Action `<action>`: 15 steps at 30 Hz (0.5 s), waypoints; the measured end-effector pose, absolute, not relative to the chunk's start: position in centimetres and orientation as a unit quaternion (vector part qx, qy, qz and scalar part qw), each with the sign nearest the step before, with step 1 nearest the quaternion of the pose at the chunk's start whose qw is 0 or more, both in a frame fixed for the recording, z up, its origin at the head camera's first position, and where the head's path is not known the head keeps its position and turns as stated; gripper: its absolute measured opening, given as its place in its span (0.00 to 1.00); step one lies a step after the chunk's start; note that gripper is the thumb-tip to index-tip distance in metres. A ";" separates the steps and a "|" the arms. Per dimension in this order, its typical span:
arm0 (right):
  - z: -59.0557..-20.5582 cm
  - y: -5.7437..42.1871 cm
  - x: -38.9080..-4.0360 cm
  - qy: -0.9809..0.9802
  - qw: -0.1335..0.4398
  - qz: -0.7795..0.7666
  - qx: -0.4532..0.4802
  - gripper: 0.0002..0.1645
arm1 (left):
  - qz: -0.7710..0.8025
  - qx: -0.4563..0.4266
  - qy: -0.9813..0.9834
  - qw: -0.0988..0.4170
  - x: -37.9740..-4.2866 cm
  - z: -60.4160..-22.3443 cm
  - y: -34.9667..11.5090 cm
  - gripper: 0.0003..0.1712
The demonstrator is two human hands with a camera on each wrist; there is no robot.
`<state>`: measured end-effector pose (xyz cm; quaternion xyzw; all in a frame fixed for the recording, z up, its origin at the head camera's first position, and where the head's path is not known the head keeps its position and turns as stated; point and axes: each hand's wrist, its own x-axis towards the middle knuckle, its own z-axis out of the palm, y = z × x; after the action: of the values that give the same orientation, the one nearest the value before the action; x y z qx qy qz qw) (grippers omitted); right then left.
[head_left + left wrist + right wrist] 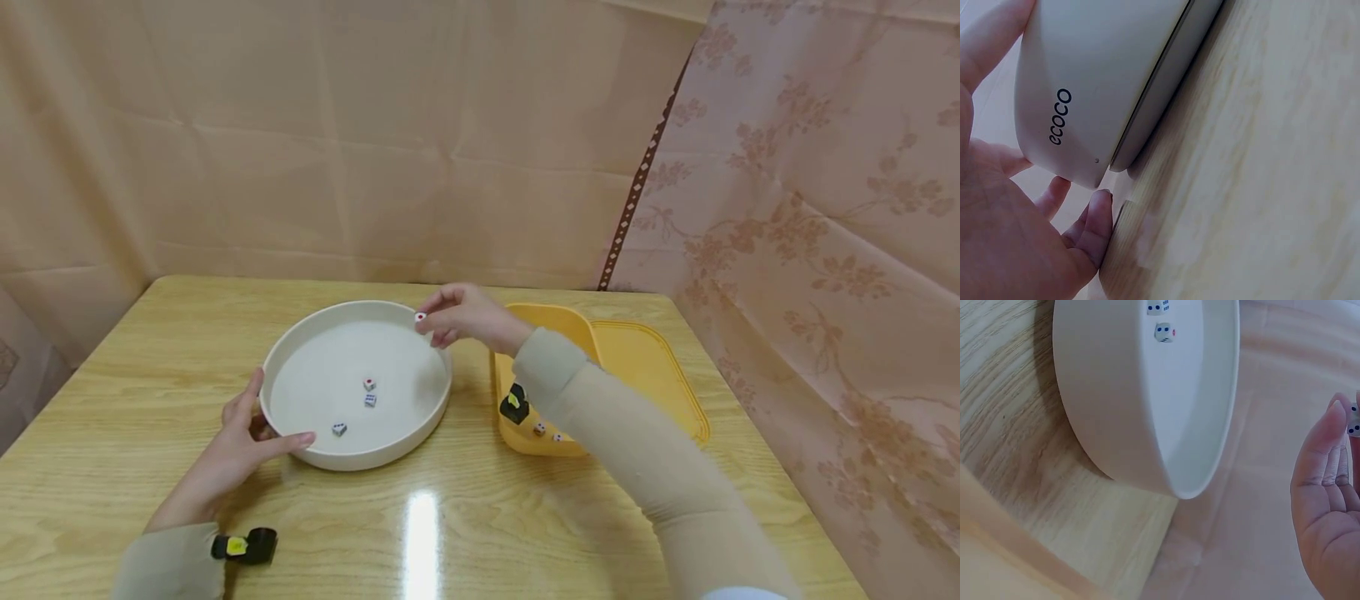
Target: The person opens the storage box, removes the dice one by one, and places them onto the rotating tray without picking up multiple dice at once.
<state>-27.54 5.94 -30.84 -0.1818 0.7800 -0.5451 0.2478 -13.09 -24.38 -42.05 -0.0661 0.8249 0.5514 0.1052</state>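
Observation:
My right hand (468,317) pinches a white die (421,317) between thumb and fingertips, above the far right rim of a round white tray (352,460). In the right wrist view, blue pips show on this die (1354,420). My left hand (238,437) grips the tray's near left side, thumb over the rim and fingers around the outer wall. The left wrist view shows those fingers against the wall, which is lettered "ecoco". Inside the tray lie three dice: one with a red pip up (369,384), another just below it (371,401), and a third die (339,429) near the front.
Right of the tray stands a yellow container (536,446), partly hidden by the right forearm. Two dice (539,428) show near its front. A flat yellow lid (660,375) lies beside it. Curtains hang behind and along the right of the wooden table (337,533).

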 end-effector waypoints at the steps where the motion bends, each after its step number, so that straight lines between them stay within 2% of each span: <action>1: -31.0 5.9 -27.7 0.779 0.249 -0.548 -0.178 0.15 | 0.551 -0.066 0.825 0.105 -13.1 -42.0 -24.4 0.73; 15: -33.1 4.4 -28.9 0.764 0.294 -0.558 -0.138 0.12 | 0.546 -0.071 0.828 0.107 -13.2 -42.1 -24.4 0.73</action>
<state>-28.89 4.40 -33.12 -0.1376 0.7639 -0.5578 0.2940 -13.17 -24.45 -42.11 -0.0705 0.8278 0.5462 0.1072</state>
